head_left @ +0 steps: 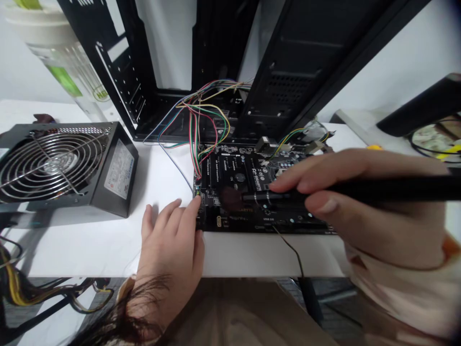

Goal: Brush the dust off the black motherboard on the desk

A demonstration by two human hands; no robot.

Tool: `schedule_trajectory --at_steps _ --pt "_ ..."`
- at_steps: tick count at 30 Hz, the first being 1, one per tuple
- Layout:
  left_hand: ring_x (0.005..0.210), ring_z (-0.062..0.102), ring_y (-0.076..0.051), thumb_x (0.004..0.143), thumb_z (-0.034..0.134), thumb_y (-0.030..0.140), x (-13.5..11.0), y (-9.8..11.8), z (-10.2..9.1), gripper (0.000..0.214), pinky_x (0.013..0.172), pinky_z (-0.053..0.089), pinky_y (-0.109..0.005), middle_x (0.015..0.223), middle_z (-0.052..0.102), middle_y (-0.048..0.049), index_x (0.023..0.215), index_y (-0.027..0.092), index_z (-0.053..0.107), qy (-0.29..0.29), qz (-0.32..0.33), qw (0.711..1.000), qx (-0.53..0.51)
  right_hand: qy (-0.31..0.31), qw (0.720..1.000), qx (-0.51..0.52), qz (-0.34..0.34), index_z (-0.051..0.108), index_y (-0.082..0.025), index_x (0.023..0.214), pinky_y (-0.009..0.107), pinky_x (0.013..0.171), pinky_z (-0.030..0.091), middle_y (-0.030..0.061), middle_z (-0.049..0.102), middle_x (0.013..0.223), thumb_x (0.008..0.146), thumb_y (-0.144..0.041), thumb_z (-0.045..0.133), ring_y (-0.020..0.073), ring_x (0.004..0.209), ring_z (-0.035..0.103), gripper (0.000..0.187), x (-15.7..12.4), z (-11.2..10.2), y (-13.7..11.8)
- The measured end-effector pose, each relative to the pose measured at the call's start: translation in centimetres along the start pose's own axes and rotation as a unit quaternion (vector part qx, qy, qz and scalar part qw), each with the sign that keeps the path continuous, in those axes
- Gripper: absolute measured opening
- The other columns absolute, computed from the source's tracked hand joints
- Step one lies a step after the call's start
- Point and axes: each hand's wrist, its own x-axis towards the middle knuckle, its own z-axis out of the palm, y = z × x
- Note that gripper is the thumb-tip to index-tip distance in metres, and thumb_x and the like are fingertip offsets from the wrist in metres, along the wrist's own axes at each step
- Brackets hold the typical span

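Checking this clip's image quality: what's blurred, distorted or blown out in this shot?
In the head view, the white table is nearly blown out, the black computer case bows from wide-angle distortion, loose hair blurs the lower left, and the right hand and its black-handled tool look oversized up close.

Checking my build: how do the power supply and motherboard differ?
The power supply is a boxy case with a fan grille; the motherboard is a flat board. Coloured wires cross the motherboard, not the power supply. The left hand touches only the motherboard. Both are dark, on the white table.
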Motion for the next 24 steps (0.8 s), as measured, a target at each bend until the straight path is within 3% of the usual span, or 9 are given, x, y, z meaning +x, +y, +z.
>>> schedule_trajectory --at_steps 3,6,10,11,13,16,20,24 --pt "0.113 0.056 -0.033 0.088 0.037 0.014 0.0 -0.1 -0.1 0.040 0.103 0.031 -0.067 0.109 0.066 -0.0107 0.128 0.015 0.043 -0.004 0.004 1.000 -0.007 -0.049 0.997 -0.050 -0.042 0.061 -0.019 0.077 0.018 0.065 0.053 -0.0009 0.070 0.081 0.087 -0.018 0.065 0.0084 0.074 0.065 0.011 1.0 0.5 0.1" --pt "0.112 0.057 -0.033 0.088 0.037 0.014 -0.1 -0.1 -0.1 0.040 0.101 0.031 -0.069 0.107 0.067 -0.0107 0.128 0.014 0.043 0.006 0.006 1.000 -0.003 -0.153 0.976 -0.092 -0.126 0.059 -0.017 0.074 0.021 0.064 0.053 0.0021 0.069 0.080 0.086 -0.014 0.063 0.0103 0.073 0.065 0.013 1.0 1.0 0.0" --pt "0.114 0.057 -0.036 0.089 0.036 0.014 -0.1 0.1 0.1 0.041 0.099 0.028 -0.075 0.110 0.067 -0.0124 0.129 0.015 0.042 0.010 -0.001 1.000 -0.006 -0.320 0.932 -0.004 -0.172 0.056 -0.017 0.073 0.021 0.063 0.052 0.0017 0.067 0.075 0.092 -0.019 0.054 0.0096 0.070 0.063 0.019 0.5 0.8 -0.3" --pt "0.114 0.057 -0.036 0.088 0.037 0.014 0.0 0.1 0.1 0.041 0.099 0.029 -0.075 0.110 0.067 -0.0126 0.129 0.015 0.042 0.010 -0.003 1.000 -0.008 -0.320 0.932 0.025 -0.169 0.056 -0.017 0.074 0.019 0.063 0.052 0.0003 0.066 0.074 0.091 -0.021 0.055 0.0082 0.069 0.062 0.017 0.5 0.7 -0.4" --pt "0.114 0.058 -0.035 0.088 0.038 0.014 0.1 0.1 0.2 0.040 0.100 0.028 -0.075 0.113 0.067 -0.0121 0.128 0.016 0.043 0.011 -0.012 1.000 -0.018 -0.258 0.951 0.026 -0.168 0.056 -0.018 0.079 0.017 0.065 0.052 -0.0004 0.067 0.077 0.089 -0.021 0.060 0.0069 0.071 0.063 0.012 0.4 0.6 -0.2" --pt "0.115 0.059 -0.033 0.086 0.040 0.015 -0.1 0.0 0.3 0.035 0.104 0.024 -0.075 0.114 0.068 -0.0102 0.121 0.019 0.044 0.020 -0.037 0.998 -0.049 -0.179 0.960 -0.074 -0.204 0.057 -0.017 0.081 0.021 0.067 0.052 0.0029 0.068 0.082 0.088 -0.016 0.061 0.0104 0.076 0.064 0.008 0.1 1.0 0.0" --pt "0.119 0.058 -0.031 0.082 0.037 0.010 -0.7 -0.3 0.5 0.036 0.109 0.019 -0.073 0.113 0.068 -0.0111 0.116 0.020 0.042 0.052 -0.048 0.993 -0.091 -0.246 0.949 -0.061 -0.189 0.057 -0.019 0.075 0.023 0.057 0.049 0.0011 0.063 0.069 0.092 -0.021 0.053 0.0106 0.063 0.060 0.017 -0.2 1.1 -0.5" --pt "0.115 0.061 -0.029 0.078 0.036 0.009 -1.0 -0.6 0.6 0.052 0.112 0.013 -0.073 0.114 0.068 -0.0110 0.129 0.019 0.030 0.041 -0.048 0.990 -0.127 -0.178 0.961 -0.105 -0.185 0.058 -0.020 0.078 0.019 0.060 0.051 0.0008 0.067 0.079 0.091 -0.024 0.058 0.0093 0.070 0.062 0.014 0.6 1.1 -1.1"
